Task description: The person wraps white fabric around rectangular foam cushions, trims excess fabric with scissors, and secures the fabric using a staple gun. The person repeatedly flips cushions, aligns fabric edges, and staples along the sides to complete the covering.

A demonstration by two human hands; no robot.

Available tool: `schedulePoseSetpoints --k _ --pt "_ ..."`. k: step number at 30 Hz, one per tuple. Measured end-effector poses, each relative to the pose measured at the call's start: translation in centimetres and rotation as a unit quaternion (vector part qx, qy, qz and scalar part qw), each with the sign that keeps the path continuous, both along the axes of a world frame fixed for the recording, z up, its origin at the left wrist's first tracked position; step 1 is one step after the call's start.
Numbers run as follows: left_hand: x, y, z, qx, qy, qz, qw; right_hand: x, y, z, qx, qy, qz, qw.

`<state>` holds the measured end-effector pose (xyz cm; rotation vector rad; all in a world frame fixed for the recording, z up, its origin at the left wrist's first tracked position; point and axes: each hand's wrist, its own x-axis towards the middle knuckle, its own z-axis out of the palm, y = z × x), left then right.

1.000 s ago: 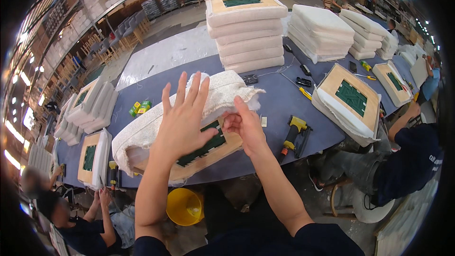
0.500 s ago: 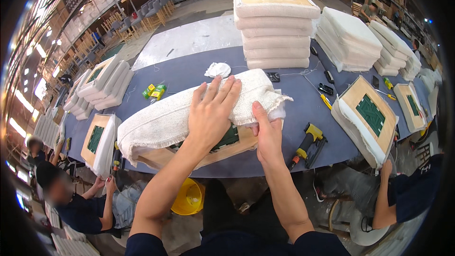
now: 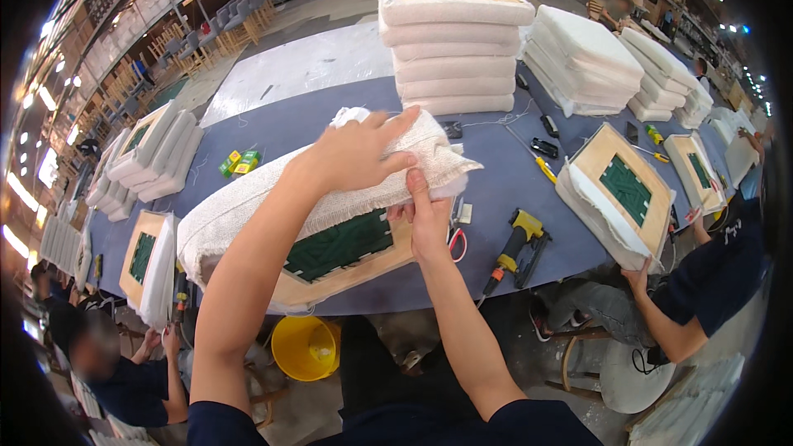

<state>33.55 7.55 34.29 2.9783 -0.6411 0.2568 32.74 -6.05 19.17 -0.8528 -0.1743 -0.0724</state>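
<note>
Left hand (image 3: 357,151) lies spread over cream fabric (image 3: 238,201) covering a padded seat panel (image 3: 355,282); right hand (image 3: 428,221) pinches the fabric's frayed edge, thumb uppermost. Panel rests along the blue-grey surface's (image 3: 496,173) near edge, green webbing (image 3: 340,246) exposed. Red-handled scissors (image 3: 464,244) and yellow-black nail gun (image 3: 514,246) lie rightward.

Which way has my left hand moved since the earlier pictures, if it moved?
Yes: the left hand has moved rightward, toward the right hand, judged against the tall cushion stack.
</note>
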Motion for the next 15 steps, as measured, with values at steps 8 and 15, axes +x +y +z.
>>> schedulePoseSetpoints --k 8,15 --pt "0.1 -1.6 -3.0 0.069 -0.107 0.097 0.987 3.8 -9.6 -7.0 -0.386 -0.024 0.143 0.911" --pt "-0.5 -1.6 -3.5 0.082 -0.133 0.09 0.984 -0.6 -21.8 -20.8 -0.812 0.171 -0.241 0.503"
